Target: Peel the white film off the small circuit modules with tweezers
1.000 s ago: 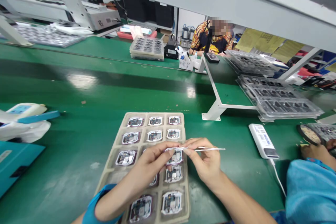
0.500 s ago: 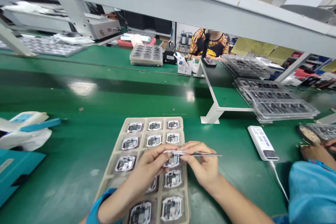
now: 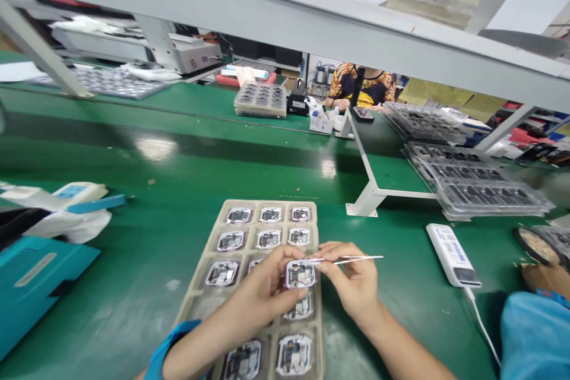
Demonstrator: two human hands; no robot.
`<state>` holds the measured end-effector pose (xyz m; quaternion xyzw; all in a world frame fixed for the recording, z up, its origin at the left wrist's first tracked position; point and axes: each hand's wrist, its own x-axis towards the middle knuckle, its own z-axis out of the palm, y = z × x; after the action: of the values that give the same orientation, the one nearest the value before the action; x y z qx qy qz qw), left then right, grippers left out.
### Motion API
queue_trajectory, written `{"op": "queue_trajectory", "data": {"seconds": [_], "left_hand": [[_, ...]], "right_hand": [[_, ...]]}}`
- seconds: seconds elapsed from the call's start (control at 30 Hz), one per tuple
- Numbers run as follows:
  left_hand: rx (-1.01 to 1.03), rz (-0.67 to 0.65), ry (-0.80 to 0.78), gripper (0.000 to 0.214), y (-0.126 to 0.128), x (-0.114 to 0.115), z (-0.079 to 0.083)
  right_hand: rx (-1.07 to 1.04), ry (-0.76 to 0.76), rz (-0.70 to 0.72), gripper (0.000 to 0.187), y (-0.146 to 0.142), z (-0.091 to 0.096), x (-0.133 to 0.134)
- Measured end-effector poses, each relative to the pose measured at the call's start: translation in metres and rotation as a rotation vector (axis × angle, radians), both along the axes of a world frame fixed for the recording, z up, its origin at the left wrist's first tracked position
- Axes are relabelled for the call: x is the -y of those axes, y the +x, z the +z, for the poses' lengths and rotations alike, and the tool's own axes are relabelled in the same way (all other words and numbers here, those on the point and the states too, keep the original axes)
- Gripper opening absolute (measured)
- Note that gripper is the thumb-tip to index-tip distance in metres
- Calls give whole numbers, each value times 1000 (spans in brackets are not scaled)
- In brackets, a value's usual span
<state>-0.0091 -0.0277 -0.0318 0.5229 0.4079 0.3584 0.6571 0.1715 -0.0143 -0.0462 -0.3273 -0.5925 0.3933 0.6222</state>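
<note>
A beige tray point(image 3: 198, 293) with pockets of small square electronic modules lies on the green bench in front of me. My left hand point(image 3: 260, 292) is closed on one module point(image 3: 300, 274), lifted above the tray with its face turned toward me. My right hand point(image 3: 354, 285) pinches thin metal tweezers point(image 3: 356, 259), whose tips rest at the module's upper edge. Both hands hover over the tray's right column.
A white power bank point(image 3: 453, 253) with a cable lies right of the tray. A co-worker's blue sleeve point(image 3: 534, 335) and hand point(image 3: 547, 276) are at the far right. Clear trays point(image 3: 478, 188) sit behind; a teal box point(image 3: 35, 282) and white device point(image 3: 66, 196) at left. Another person sits across the bench.
My left hand has tilted the module so its face now shows toward me. The tweezers stay at its top edge. The camera shifted slightly upward and left.
</note>
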Motion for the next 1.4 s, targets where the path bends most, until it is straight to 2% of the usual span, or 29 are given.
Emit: {"op": "queue_trajectory", "data": {"seconds": [0.13, 0.27, 0.4, 0.47, 0.6, 0.73, 0.93, 1.07, 1.27, 1.4], "left_hand": [[-121, 55, 53, 29, -22, 9, 7], [-435, 182, 157, 34, -66, 29, 9], [-765, 250, 476, 31, -103, 58, -8], [-922, 254, 561, 30, -112, 71, -19], [-1076, 284, 624, 38, -114, 86, -34], [-1112, 342, 627, 20, -112, 96, -29], [-1243, 350, 686, 21, -108, 115, -24], [-1177, 349, 678, 23, -101, 116, -28], [-1255, 390, 703, 28, -106, 111, -27], [-1365, 389, 703, 45, -115, 115, -28]], "right_hand": [[-61, -9, 6, 7, 1, 3, 3], [-59, -18, -12, 7, 4, 5, 5], [-19, -19, 6, 8, 5, 4, 8], [-11, -19, 7, 8, 5, 2, 8], [-2, -31, 8, 7, 3, 0, 9], [7, -36, 21, 8, 4, -2, 8], [3, -59, 26, 10, 5, -4, 8], [16, -73, 28, 12, 5, -4, 8], [24, -57, 29, 16, 5, -2, 7], [43, -49, 36, 20, 5, -2, 7]]}}
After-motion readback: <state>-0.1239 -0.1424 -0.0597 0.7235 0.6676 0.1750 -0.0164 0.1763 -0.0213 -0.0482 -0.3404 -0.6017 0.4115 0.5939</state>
